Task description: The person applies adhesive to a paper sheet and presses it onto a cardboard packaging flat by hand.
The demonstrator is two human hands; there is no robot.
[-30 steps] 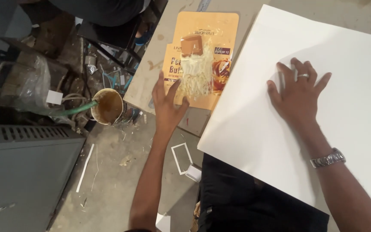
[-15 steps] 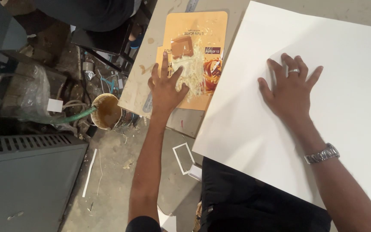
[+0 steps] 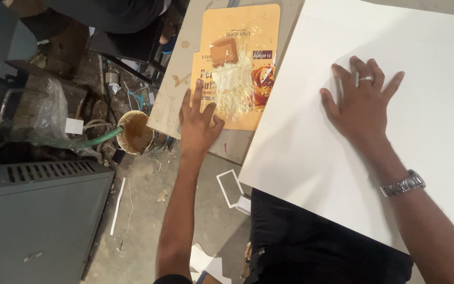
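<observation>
The left hand is lying flat with fingers spread on the lower edge of the flattened orange carton, near its pale glue smear; the carton is resting on the worktable. The right hand is pressing, fingers splayed, on the large white board beside it.

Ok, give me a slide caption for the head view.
Left hand flat on orange flattened carton, right hand pressing large white board.

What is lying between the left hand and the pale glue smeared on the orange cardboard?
Nothing visible. The left hand already rests flat on the near edge of the orange cardboard, fingers spread, and only bare cardboard separates its fingertips from the pale glue. The right hand lies apart on the white board.
</observation>
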